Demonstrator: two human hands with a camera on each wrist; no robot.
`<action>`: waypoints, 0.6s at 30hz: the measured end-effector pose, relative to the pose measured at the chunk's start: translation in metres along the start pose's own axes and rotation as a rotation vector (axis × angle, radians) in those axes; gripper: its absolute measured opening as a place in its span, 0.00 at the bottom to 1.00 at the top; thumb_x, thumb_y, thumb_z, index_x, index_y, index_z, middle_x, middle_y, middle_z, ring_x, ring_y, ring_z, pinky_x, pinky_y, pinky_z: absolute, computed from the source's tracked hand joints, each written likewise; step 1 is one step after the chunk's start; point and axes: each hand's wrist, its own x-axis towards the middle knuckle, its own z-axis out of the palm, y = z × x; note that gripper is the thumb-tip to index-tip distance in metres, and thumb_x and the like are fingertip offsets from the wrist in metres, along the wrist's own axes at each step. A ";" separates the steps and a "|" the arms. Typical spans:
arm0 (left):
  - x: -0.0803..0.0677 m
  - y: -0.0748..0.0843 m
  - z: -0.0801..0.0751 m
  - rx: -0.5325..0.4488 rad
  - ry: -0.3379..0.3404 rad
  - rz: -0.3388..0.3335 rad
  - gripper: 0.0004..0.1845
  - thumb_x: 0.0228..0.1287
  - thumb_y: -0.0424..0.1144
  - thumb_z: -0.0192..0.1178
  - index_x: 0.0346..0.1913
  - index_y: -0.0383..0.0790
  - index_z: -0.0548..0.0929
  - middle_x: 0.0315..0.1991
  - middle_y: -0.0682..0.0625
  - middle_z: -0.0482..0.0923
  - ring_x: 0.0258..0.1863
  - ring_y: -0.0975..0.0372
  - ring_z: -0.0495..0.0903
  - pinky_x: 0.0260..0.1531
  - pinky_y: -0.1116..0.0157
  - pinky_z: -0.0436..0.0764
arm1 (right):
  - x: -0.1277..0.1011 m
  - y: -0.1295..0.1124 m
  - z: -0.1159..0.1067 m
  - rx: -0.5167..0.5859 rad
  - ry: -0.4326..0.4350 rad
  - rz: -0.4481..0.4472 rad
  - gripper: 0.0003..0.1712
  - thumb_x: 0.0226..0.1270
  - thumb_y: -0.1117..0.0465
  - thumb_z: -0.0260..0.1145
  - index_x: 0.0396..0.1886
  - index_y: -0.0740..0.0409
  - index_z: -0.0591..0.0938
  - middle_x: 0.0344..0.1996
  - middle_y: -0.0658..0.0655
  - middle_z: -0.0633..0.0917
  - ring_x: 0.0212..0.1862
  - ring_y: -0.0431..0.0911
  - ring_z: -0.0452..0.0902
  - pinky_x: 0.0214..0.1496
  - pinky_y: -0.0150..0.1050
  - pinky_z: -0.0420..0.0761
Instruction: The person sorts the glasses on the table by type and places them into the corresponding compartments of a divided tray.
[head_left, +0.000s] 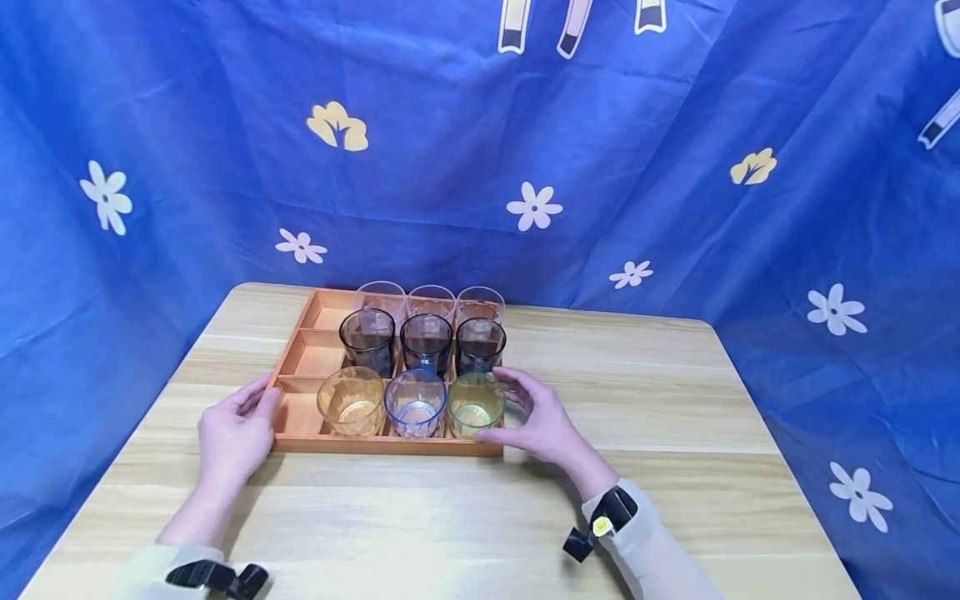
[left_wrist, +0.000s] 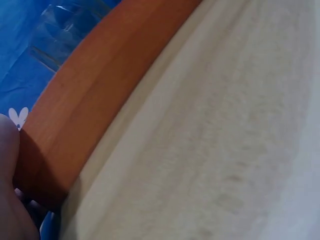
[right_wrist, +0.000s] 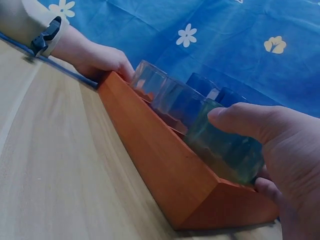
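Note:
An orange-brown wooden tray (head_left: 390, 447) with compartments lies on the table and bears several glasses in three rows. My left hand (head_left: 236, 433) grips its left wall near the front corner. At the front right of the tray, my right hand (head_left: 543, 421) holds a green glass (head_left: 477, 404), thumb on the near side and fingers around the far side. Beside it in the front row stand a blue-rimmed glass (head_left: 415, 404) and an amber glass (head_left: 351, 402). The right wrist view shows the thumb against the green glass (right_wrist: 225, 145); its other fingers are partly hidden.
Behind the front row stand three dark grey glasses (head_left: 426, 343), then three clear glasses (head_left: 431, 300) at the back. The light wooden table (head_left: 637, 392) reaches a blue flowered curtain (head_left: 450, 167) behind and at both sides.

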 end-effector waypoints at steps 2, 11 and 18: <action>0.001 0.000 -0.002 0.017 -0.023 0.017 0.21 0.79 0.40 0.61 0.66 0.31 0.83 0.58 0.34 0.83 0.41 0.85 0.78 0.40 0.86 0.77 | 0.000 0.000 -0.003 0.027 -0.010 -0.006 0.54 0.47 0.68 0.89 0.75 0.63 0.73 0.67 0.58 0.80 0.68 0.53 0.76 0.72 0.41 0.75; 0.007 -0.002 -0.021 0.125 -0.208 0.121 0.26 0.83 0.45 0.57 0.72 0.30 0.76 0.62 0.32 0.80 0.54 0.76 0.79 0.44 0.89 0.72 | -0.001 0.001 -0.013 0.115 -0.032 -0.050 0.51 0.48 0.75 0.85 0.74 0.67 0.73 0.68 0.61 0.80 0.68 0.56 0.76 0.74 0.49 0.73; 0.012 0.000 -0.032 0.133 -0.245 0.149 0.30 0.81 0.48 0.59 0.76 0.31 0.73 0.66 0.32 0.77 0.58 0.72 0.79 0.45 0.88 0.72 | -0.003 0.005 -0.020 0.116 -0.033 -0.118 0.47 0.52 0.76 0.83 0.72 0.71 0.72 0.66 0.67 0.80 0.67 0.67 0.74 0.73 0.57 0.73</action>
